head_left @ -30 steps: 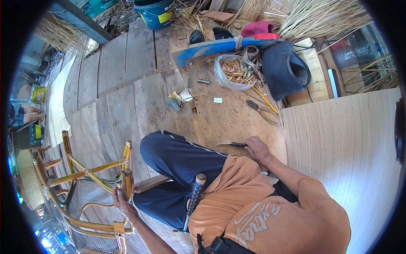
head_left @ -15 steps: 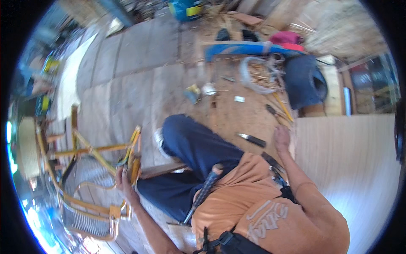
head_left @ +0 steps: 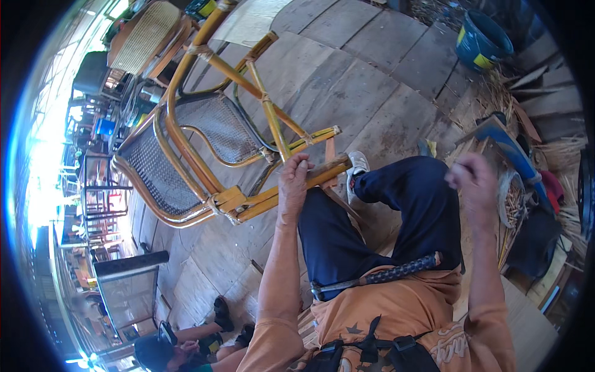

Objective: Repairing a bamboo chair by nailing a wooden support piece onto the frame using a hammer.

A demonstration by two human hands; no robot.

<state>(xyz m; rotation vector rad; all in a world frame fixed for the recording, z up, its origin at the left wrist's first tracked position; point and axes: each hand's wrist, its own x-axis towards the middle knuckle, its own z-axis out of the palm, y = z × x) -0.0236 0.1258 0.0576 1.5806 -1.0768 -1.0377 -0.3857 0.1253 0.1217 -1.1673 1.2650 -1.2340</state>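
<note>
Blue bucket [head_left: 482, 38] top right: yellow rect. label [head_left: 482, 61] on its side. No pkgs, signs, screens seen.

1. The rattan chair [head_left: 235, 155] has a honey-yellow frame, with grey woven mesh panels in seat and back.
2. Trousers [head_left: 378, 217] are dark navy; the shirt [head_left: 396, 316] is orange (with a pale printed star pattern).
3. The shoe [head_left: 357, 166] is white.
4. The tool handle [head_left: 396, 273] is black with a cross-hatched grip.
5. The bucket [head_left: 480, 40] is blue with a yellow patch.
6. Floorboards [head_left: 353, 80] are weathered grey-brown.
</note>
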